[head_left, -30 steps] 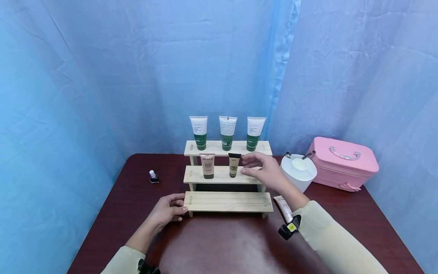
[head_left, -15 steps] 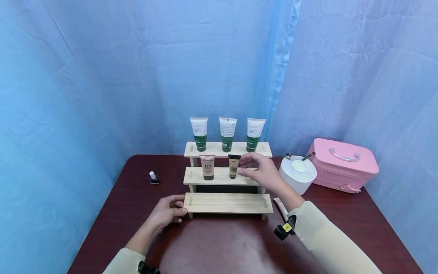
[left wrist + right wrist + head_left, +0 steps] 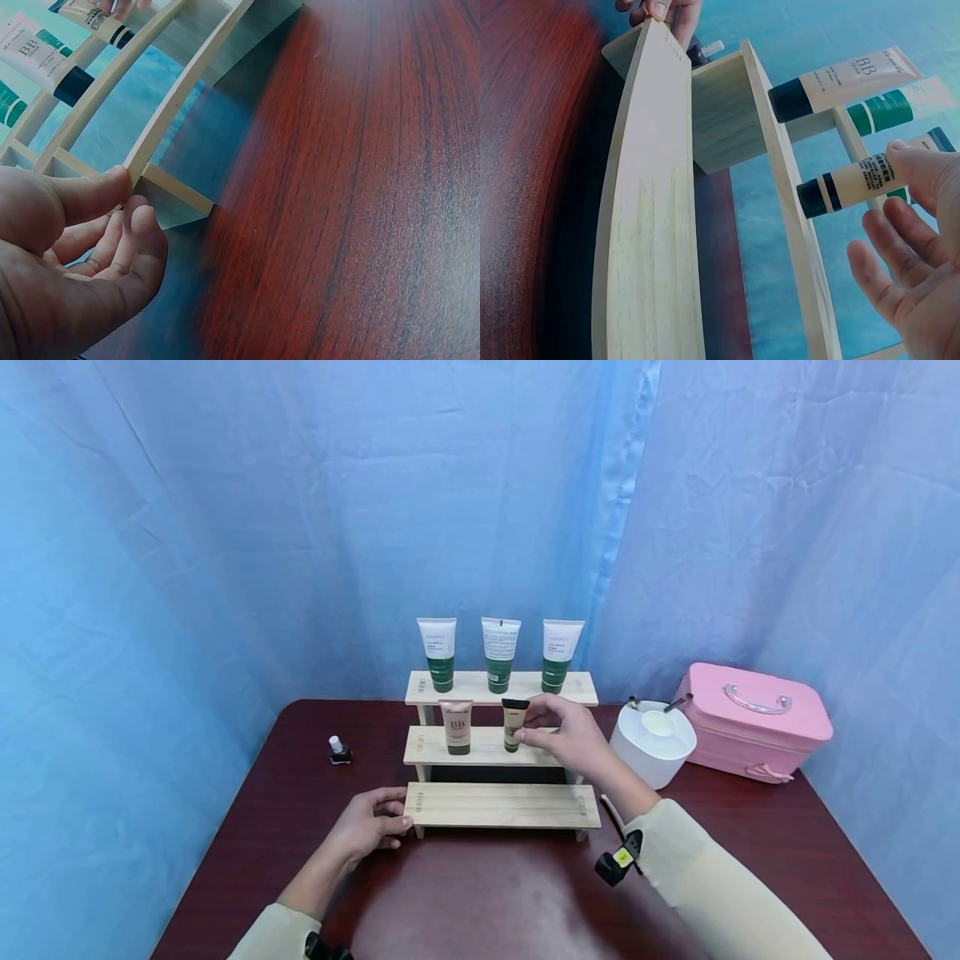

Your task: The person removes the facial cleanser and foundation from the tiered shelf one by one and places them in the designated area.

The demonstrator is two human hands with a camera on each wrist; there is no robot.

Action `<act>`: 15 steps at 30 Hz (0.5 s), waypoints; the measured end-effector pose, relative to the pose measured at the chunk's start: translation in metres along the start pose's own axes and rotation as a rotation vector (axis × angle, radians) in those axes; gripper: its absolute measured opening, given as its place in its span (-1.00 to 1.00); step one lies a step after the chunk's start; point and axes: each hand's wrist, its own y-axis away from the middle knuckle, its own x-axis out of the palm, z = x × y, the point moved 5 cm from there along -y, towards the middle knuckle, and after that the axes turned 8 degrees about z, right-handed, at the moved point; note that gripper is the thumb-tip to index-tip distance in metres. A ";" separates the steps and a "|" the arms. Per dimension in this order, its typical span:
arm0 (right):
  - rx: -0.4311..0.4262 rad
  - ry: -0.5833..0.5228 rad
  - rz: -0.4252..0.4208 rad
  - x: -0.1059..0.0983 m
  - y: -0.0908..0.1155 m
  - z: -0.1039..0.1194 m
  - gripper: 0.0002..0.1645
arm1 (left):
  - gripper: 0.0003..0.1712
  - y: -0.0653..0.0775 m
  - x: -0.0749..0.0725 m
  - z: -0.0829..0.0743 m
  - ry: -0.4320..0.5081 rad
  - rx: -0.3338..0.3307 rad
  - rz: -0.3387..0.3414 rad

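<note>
A right hand [image 3: 566, 739] pinches a small tube [image 3: 513, 718], thumb pressed to its beige body while the other visible fingers [image 3: 896, 244] curve apart from it; the tube stands upright on the middle step of a pale wooden stand [image 3: 502, 806]. The left hand [image 3: 363, 822] has its fingers clamped on the near left corner of the stand's lowest step, a flat, straight-edged plank. Left of the small tube, a pinkish BB tube [image 3: 457, 727] stands on its dark cap; on the top step, three green-and-white tubes [image 3: 498, 654] widen upward to flat, crimped ends. The stand rests on a glossy, dark-red bench [image 3: 495, 893] streaked with grain. To its left stands a squat, dark bottle [image 3: 340, 750] with a white cap. To its right are a smooth white holder [image 3: 637, 760] with rounded walls and, just beside that, a boxy pink case [image 3: 753, 718] with a curved, silvery handle. Creased blue curtain [image 3: 375, 527] hangs behind.
</note>
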 end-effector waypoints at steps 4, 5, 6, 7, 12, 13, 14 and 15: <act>0.010 0.018 -0.002 0.001 0.000 0.001 -0.61 | -0.35 0.000 0.000 0.000 0.001 0.001 0.004; 0.009 0.024 -0.002 0.002 0.000 0.001 -0.62 | -0.35 0.000 0.000 0.000 0.001 0.001 0.005; 0.008 0.033 -0.001 0.002 -0.001 0.001 -0.63 | -0.35 0.000 0.000 0.000 0.000 0.002 0.005; 0.007 0.041 0.000 0.003 -0.001 0.001 -0.65 | -0.35 -0.001 0.000 0.000 0.001 0.002 0.005; 0.014 0.060 -0.005 0.005 -0.003 0.001 -0.69 | -0.36 -0.001 0.000 0.001 0.002 0.008 0.011; 0.016 0.062 -0.008 0.005 -0.003 0.001 -0.69 | -0.35 -0.001 0.000 0.001 0.003 0.011 0.013; 0.018 0.061 -0.009 0.005 -0.003 0.001 -0.69 | -0.35 -0.001 0.000 0.001 0.004 0.012 0.015; 0.019 0.061 -0.011 0.005 -0.003 0.001 -0.69 | -0.35 -0.002 0.000 0.001 0.005 0.013 0.017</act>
